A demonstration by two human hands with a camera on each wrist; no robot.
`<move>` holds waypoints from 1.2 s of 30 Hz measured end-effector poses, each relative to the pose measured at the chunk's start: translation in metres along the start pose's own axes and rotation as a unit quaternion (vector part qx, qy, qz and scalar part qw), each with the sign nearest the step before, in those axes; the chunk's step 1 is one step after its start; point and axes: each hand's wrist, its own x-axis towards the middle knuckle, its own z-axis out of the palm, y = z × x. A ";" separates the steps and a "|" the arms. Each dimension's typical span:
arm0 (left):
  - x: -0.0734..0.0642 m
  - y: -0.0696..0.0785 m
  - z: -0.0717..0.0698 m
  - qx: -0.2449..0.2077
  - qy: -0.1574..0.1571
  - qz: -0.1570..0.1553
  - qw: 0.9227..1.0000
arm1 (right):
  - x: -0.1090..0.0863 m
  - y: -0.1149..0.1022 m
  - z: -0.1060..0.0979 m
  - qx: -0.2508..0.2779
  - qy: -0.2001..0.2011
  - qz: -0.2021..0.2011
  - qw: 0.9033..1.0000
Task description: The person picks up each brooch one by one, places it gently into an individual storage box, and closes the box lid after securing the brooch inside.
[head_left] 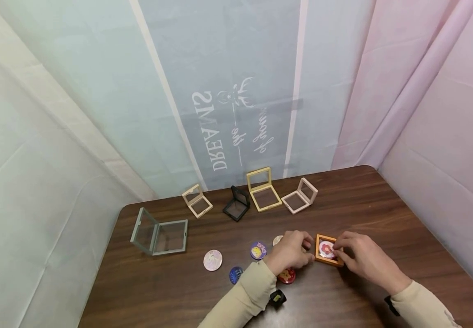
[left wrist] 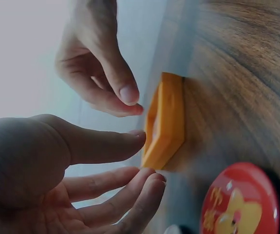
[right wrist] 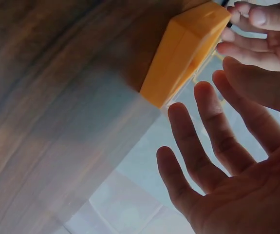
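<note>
A square orange display frame (head_left: 328, 261) lies on the table with a round white badge (head_left: 325, 249) bearing a pink-red flower in its middle. From the right, my right hand (head_left: 363, 257) reaches over the frame's edge, fingertips right at the badge. In the right wrist view its fingers (right wrist: 222, 131) are spread and curl round nothing. My left hand (head_left: 291, 251) is just left of the frame, thumb and fingers parted, fingertips close to the edge. The left wrist view shows the orange side wall (left wrist: 173, 114) beyond these fingertips.
Near my left arm lie a red badge (head_left: 287, 276), a purple one (head_left: 258, 250), a blue one (head_left: 235, 274) and a pale one (head_left: 213, 260). Opened frames stand behind: grey-green (head_left: 170, 251), beige (head_left: 202, 212), black (head_left: 236, 210), yellow (head_left: 270, 206) and pink (head_left: 295, 210). Cloth walls surround the table.
</note>
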 end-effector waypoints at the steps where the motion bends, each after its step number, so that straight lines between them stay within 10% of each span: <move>1: -0.002 -0.001 -0.003 -0.001 -0.001 0.005 1.000 | 0.002 0.001 -0.001 0.003 -0.001 0.003 1.000; 13: -0.028 -0.013 -0.016 0.073 -0.010 0.034 0.997 | 0.031 0.009 -0.008 0.025 0.027 0.070 0.997; 22: -0.049 -0.020 -0.013 0.203 0.015 0.092 0.975 | 0.065 0.023 -0.001 0.076 0.019 0.122 0.989; 36: -0.055 -0.028 -0.003 0.251 0.034 0.103 0.962 | 0.110 0.043 0.020 0.091 0.015 0.153 0.984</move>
